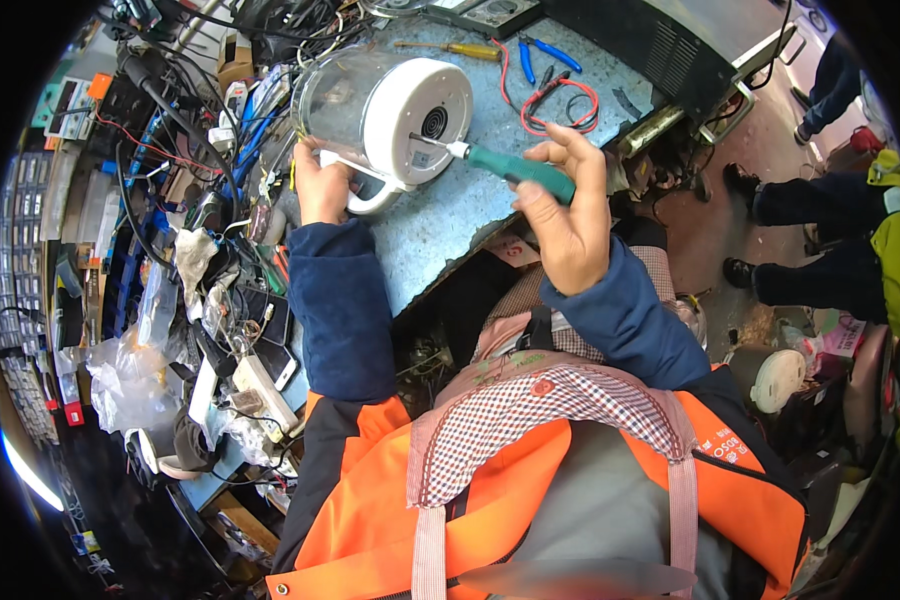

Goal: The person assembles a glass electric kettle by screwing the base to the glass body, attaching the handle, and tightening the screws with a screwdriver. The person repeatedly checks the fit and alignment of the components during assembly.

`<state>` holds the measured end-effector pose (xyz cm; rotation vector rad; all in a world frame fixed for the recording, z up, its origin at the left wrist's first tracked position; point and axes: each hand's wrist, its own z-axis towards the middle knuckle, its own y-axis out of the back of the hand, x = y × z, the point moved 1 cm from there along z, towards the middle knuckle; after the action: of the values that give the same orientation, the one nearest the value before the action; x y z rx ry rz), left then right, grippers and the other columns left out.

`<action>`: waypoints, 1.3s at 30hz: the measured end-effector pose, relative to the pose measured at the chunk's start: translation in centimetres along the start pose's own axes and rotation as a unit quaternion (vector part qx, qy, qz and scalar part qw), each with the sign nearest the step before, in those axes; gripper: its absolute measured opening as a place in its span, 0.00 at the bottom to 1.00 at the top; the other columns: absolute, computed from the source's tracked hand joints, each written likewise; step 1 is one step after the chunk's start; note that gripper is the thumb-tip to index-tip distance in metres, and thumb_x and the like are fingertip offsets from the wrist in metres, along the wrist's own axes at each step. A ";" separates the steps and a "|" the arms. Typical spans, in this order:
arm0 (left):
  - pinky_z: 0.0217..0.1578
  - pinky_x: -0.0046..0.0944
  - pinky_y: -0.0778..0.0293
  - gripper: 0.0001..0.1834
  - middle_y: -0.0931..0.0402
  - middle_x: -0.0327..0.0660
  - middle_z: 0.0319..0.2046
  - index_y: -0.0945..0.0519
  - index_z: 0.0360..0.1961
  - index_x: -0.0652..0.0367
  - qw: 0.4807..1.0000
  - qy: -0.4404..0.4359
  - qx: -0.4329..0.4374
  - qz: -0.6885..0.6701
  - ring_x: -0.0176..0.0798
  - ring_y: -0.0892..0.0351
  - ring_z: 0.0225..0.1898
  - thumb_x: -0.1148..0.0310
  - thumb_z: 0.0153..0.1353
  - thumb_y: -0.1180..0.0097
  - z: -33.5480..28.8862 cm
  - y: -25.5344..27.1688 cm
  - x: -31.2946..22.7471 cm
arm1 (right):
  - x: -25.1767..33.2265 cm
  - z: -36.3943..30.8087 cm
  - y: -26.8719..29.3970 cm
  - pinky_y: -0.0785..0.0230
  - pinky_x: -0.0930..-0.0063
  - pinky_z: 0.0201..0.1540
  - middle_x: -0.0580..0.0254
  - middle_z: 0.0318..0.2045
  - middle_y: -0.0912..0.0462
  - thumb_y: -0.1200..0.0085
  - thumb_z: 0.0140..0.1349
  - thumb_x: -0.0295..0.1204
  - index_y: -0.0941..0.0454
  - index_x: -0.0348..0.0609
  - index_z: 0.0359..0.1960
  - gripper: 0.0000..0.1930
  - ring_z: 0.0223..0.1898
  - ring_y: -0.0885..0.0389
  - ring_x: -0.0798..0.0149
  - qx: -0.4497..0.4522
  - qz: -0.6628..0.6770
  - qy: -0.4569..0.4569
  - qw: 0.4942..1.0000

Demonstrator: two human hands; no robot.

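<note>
A clear glass kettle (420, 110) with a white base and white handle lies on its side on the blue workbench (425, 245). Its underside, with a dark ringed vent, is turned toward the right. My left hand (322, 187) is closed on the kettle beside the upper end of the handle; some of its fingers are hidden. In my right hand (575, 215) is a screwdriver (520, 172) with a green handle, gripped between thumb and fingers. The screwdriver's metal tip reaches the white underside next to the vent.
Beyond the kettle lie a yellow-handled screwdriver (473, 50), blue-handled pliers (526, 62) and coiled red and black leads (582, 112). A black vented metal case (660, 60) stands far right. Tangled cables, parts and plastic bags (135, 370) crowd the left. Other people's legs (815, 290) show at right.
</note>
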<state>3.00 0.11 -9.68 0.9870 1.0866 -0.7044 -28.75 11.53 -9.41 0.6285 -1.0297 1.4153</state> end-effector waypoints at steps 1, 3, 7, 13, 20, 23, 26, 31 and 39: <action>0.22 0.37 0.27 0.27 0.18 0.45 0.36 0.28 0.55 0.60 1.000 0.001 -0.004 0.000 0.36 0.23 0.23 0.89 0.53 0.49 -0.1 -0.1 -0.2 | 0.0 0.0 -0.2 0.22 0.72 0.49 0.61 0.41 0.14 0.38 0.79 0.27 0.24 0.34 0.64 0.18 0.38 0.18 0.71 -0.006 0.022 -0.016 1.000; 0.21 0.37 0.27 0.27 0.18 0.45 0.36 0.28 0.56 0.60 1.000 0.001 -0.008 0.000 0.37 0.22 0.23 0.89 0.53 0.49 0.0 0.1 -0.2 | -0.5 0.1 0.5 0.22 0.73 0.50 0.61 0.43 0.14 0.38 0.78 0.26 0.23 0.34 0.63 0.17 0.39 0.18 0.71 0.034 0.055 -0.112 0.992; 0.21 0.37 0.27 0.28 0.18 0.45 0.36 0.27 0.56 0.60 1.000 0.000 -0.004 -0.007 0.37 0.22 0.23 0.89 0.52 0.49 0.1 0.1 0.0 | -2.5 -0.2 1.6 0.18 0.72 0.58 0.58 0.49 0.14 0.43 0.79 0.20 0.24 0.33 0.63 0.14 0.50 0.11 0.67 0.090 -0.040 -0.019 0.995; 0.21 0.37 0.26 0.28 0.18 0.45 0.36 0.26 0.57 0.63 1.000 0.002 -0.011 -0.018 0.37 0.22 0.23 0.89 0.52 0.49 -0.1 0.2 -0.1 | -1.0 -0.1 2.4 0.21 0.77 0.51 0.64 0.45 0.15 0.41 0.75 0.16 0.20 0.35 0.57 0.12 0.46 0.15 0.72 0.024 0.109 -0.064 0.992; 0.28 0.36 0.23 0.30 0.18 0.46 0.45 0.27 0.62 0.65 0.996 -0.058 -0.027 -0.055 0.38 0.16 0.36 0.90 0.55 0.46 0.6 1.3 0.1 | -5.0 3.7 4.1 0.17 0.67 0.52 0.56 0.46 0.13 0.42 0.76 0.22 0.20 0.34 0.56 0.11 0.42 0.12 0.64 -0.104 0.104 -0.067 0.987; 0.50 0.35 0.25 0.28 0.22 0.43 0.51 0.26 0.60 0.62 0.988 -0.116 -0.049 -0.093 0.37 0.21 0.49 0.90 0.56 0.46 0.7 2.1 0.2 | -5.8 8.1 3.0 0.23 0.57 0.63 0.49 0.58 0.16 0.27 0.68 0.34 0.16 0.38 0.58 0.21 0.57 0.15 0.49 -0.011 -0.303 0.156 0.940; 0.59 0.35 0.26 0.28 0.23 0.41 0.51 0.25 0.59 0.61 0.976 -0.180 -0.061 -0.107 0.36 0.22 0.53 0.90 0.56 0.45 0.8 1.8 0.2 | -4.2 8.8 -0.4 0.35 0.50 0.77 0.36 0.74 0.29 0.19 0.55 0.56 0.27 0.40 0.75 0.51 0.75 0.28 0.39 0.094 -0.329 0.235 0.910; 0.58 0.35 0.26 0.26 0.23 0.39 0.49 0.25 0.56 0.59 0.971 -0.209 -0.073 -0.086 0.36 0.22 0.51 0.91 0.56 0.46 0.4 1.8 0.1 | -5.4 9.2 -3.9 0.36 0.54 0.78 0.38 0.70 0.22 0.15 0.54 0.49 0.41 0.34 0.81 0.61 0.75 0.25 0.46 0.247 -0.159 0.014 0.956; 0.60 0.33 0.27 0.24 0.19 0.39 0.51 0.23 0.54 0.59 0.969 -0.219 -0.100 -0.063 0.35 0.21 0.53 0.91 0.57 0.48 -0.5 1.3 -1.3 | -5.8 8.8 -4.2 0.37 0.56 0.79 0.46 0.69 0.24 0.15 0.52 0.34 0.41 0.33 0.78 0.57 0.72 0.25 0.52 0.255 0.016 -0.051 0.965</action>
<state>3.44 1.13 -8.16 0.5559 0.8147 -0.8502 -25.64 0.63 -9.48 1.0717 -0.7520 1.7056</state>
